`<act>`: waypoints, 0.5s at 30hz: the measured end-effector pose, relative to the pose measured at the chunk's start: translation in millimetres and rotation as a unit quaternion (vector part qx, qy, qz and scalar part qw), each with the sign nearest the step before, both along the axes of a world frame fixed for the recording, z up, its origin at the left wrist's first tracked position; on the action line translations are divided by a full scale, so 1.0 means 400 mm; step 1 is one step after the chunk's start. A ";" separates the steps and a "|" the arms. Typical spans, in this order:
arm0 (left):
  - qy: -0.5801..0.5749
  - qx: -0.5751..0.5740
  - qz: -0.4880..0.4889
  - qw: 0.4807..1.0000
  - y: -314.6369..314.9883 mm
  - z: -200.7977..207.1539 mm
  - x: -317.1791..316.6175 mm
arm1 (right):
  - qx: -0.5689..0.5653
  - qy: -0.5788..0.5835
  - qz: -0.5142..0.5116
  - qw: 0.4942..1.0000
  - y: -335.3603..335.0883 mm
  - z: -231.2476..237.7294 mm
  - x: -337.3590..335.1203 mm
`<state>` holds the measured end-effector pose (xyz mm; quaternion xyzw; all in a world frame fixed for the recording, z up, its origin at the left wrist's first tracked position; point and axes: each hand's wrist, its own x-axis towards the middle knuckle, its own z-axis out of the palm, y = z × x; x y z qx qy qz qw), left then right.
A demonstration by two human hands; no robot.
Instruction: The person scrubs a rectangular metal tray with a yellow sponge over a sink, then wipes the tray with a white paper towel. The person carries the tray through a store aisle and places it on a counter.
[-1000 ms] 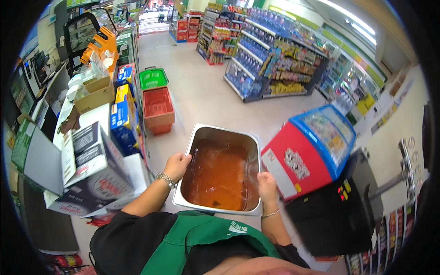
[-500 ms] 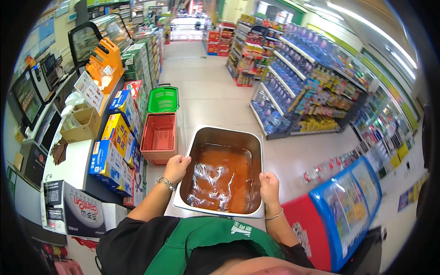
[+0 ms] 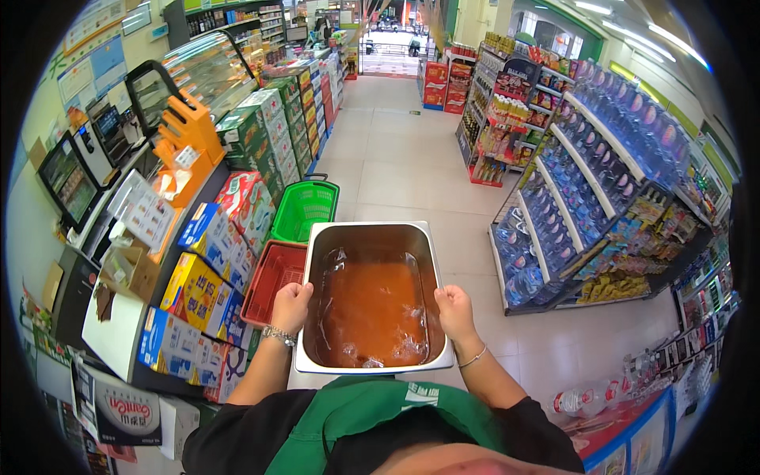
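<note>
In front of my green apron I carry a deep rectangular steel pan [image 3: 370,230] with reddish-brown liquid [image 3: 376,305] in it. My left hand [image 3: 291,307] is closed round the pan's left rim, thumb on top. On the opposite rim my right hand [image 3: 455,309] grips in the same way. The pan is held roughly level, and light glints off the liquid near its edges. The undersides of both grips are hidden by the pan and the hands.
At my left, a red basket [image 3: 269,277] and a green basket [image 3: 307,207] stand beside cartons [image 3: 194,289] stacked along the counter [image 3: 119,348]. A shelf of water bottles [image 3: 566,206] is on the right. A tiled aisle [image 3: 384,158] runs ahead toward a bright doorway.
My view has turned rightward-to-left and advanced: the shelf and the freezer have shifted right and down. The liquid's ripples have changed shape. Both hands keep their hold on the pan.
</note>
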<state>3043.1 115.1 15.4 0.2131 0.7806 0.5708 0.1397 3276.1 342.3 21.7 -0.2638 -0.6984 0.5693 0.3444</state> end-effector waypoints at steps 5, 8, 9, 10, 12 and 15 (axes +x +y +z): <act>-0.022 0.027 -0.005 0.999 0.404 0.049 -0.243 | -0.052 0.015 -0.005 0.999 0.403 0.027 -0.255; -0.047 0.052 -0.018 0.997 0.654 0.071 -0.401 | -0.057 0.020 -0.017 0.998 0.643 0.056 -0.399; -0.016 0.038 -0.009 0.999 0.747 0.070 -0.447 | -0.052 0.020 -0.021 0.998 0.728 0.061 -0.450; -0.011 0.038 -0.006 0.999 0.834 0.066 -0.503 | -0.057 0.026 -0.017 0.998 0.812 0.064 -0.501; -0.017 0.045 -0.006 0.999 1.005 0.059 -0.607 | -0.065 0.037 -0.007 0.997 0.987 0.066 -0.602; -0.030 0.056 -0.002 0.998 1.264 0.043 -0.750 | 0.003 0.021 -0.025 0.999 1.266 0.071 -0.757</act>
